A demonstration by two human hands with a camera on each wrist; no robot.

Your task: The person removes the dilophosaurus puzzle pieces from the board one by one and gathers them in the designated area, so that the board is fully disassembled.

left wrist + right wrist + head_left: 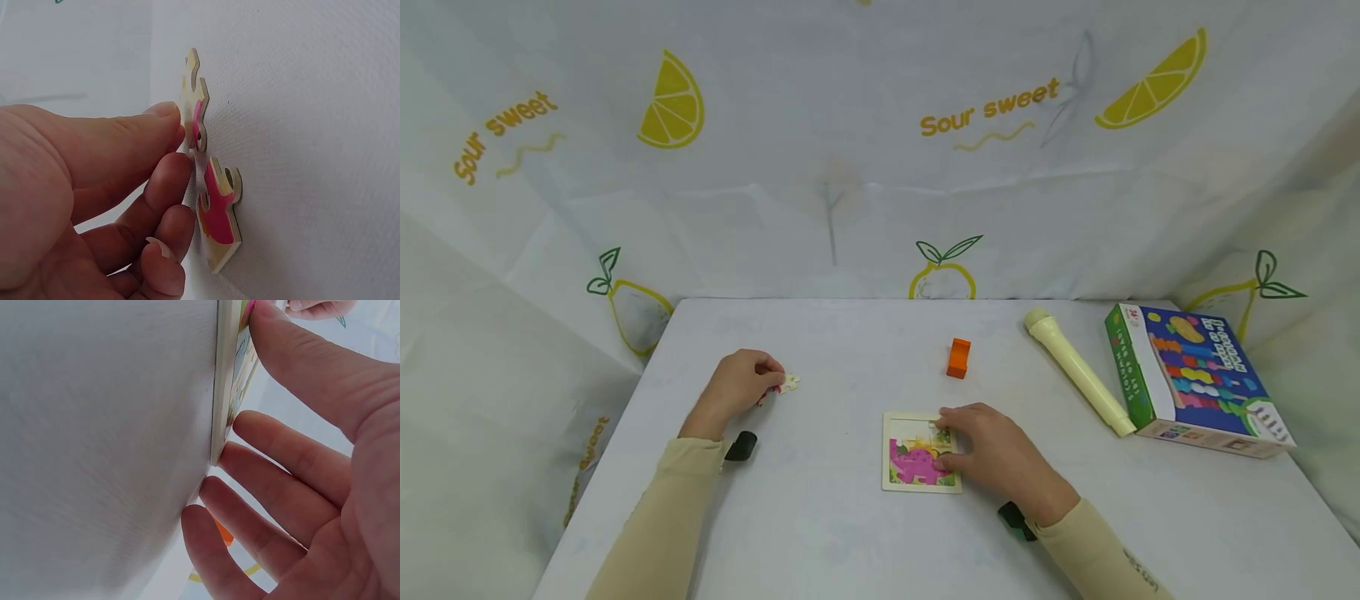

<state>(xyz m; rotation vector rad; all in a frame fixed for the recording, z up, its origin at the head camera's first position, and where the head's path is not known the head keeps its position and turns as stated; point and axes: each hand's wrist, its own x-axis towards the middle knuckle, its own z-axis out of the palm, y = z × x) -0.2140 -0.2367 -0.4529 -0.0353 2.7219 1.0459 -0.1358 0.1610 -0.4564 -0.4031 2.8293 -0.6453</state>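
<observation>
On the left side of the table my left hand (pixel 740 385) pinches a jigsaw piece (pixel 195 106) between thumb and index finger. The piece is pale with a pink patch. A second jigsaw piece (pixel 219 209), pink and cream, lies just below those fingertips on the table, mostly covered by the hand in the head view. My right hand (pixel 1000 454) rests at the right side of a square jigsaw tray (pixel 885 467) showing a pink dinosaur. Its thumb touches the picture, while the other fingers spread, nearly straight, along the tray's edge and the table.
Behind the tray stands a small orange block (pixel 958 358). A pale yellow tube (pixel 1078 371) with a knobbed end lies farther right, alongside a colourful toy box (pixel 1198 379). White cloth printed with lemons (pixel 942 282) hangs behind the table.
</observation>
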